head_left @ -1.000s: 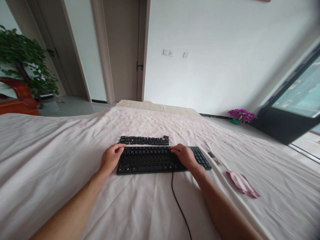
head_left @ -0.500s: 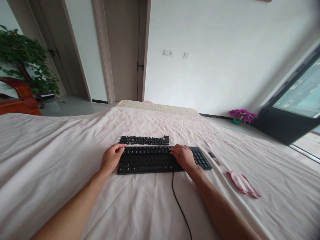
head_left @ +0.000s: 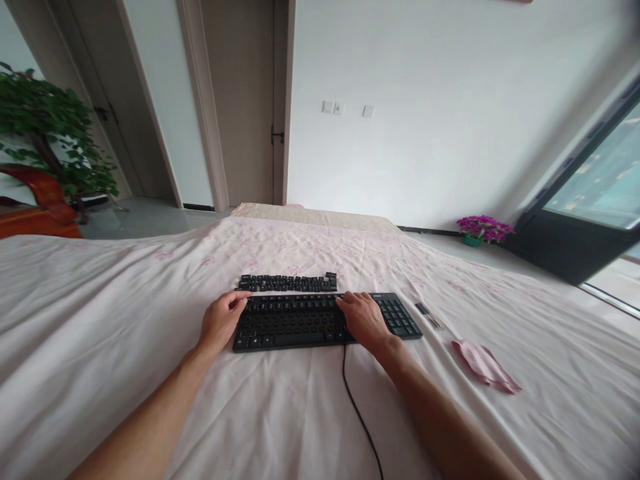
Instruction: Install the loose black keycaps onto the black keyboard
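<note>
A black keyboard (head_left: 295,339) lies on the bedspread, with many keycaps off its middle rows and bare key posts showing. My left hand (head_left: 223,321) grips the keyboard's upper left corner between thumb and fingers. Over the right part of the main key block, my right hand (head_left: 364,316) has its fingers bent together, thumb and fingertips down at the upper rows. Whatever those fingertips pinch or press is too small to make out. Just beyond the keyboard, loose black keycaps (head_left: 287,283) are laid out in rows.
To the right lie a small tool with a dark handle and thin metal prongs (head_left: 429,316) and a folded pink cloth (head_left: 486,365). A black cable (head_left: 356,399) runs from the keyboard toward me. The pale flowered bedspread (head_left: 280,413) is wrinkled.
My right hand has shifted very slightly along the upper rows, its fingers more tucked in. The left hand keeps its hold on the corner. The whole view has tilted a little.
</note>
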`<state>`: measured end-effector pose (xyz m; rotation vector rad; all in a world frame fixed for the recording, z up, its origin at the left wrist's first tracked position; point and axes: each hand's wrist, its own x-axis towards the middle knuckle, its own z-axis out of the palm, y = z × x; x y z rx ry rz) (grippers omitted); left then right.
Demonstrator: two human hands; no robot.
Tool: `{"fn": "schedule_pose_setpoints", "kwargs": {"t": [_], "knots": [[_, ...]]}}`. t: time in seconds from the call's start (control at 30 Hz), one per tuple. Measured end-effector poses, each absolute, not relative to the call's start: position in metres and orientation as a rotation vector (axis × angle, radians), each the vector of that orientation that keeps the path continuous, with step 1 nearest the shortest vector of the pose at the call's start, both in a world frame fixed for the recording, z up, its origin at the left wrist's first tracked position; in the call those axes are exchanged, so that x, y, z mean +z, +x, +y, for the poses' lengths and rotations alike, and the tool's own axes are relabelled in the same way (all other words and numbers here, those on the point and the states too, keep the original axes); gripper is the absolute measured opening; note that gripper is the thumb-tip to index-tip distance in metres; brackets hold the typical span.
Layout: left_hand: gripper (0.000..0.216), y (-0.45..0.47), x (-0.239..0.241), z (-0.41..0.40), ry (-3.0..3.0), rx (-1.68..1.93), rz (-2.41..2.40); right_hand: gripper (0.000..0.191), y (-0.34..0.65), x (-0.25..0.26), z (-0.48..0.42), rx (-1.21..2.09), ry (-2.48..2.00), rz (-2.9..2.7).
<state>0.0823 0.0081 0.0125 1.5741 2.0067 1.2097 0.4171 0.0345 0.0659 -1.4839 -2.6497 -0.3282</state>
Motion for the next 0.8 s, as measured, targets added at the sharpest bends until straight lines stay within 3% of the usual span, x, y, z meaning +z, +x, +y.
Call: {"fn": "schedule_pose_setpoints", "kwargs": {"t": [0.13,0.37,0.63,0.8], "knots": [[0.029,0.082,0.011,0.009,1.571,1.219,2.001,0.034,0.411,0.068,0.027,-0.375,-1.531,-2.678],[0.030,0.083,0.012,0.009,1.567,1.207,2.019,0.028,0.399,0.069,0.021,-0.452,-1.553,-2.697],[0.031,0.080,0.005,0.009,1.591,1.221,2.007,0.040,0.441,0.063,0.045,0.159,-1.649,-2.253],[0.031,0.078,0.004,0.010,1.597,1.203,2.016,0.042,0.449,0.052,0.052,0.178,-1.628,-2.049]]}}
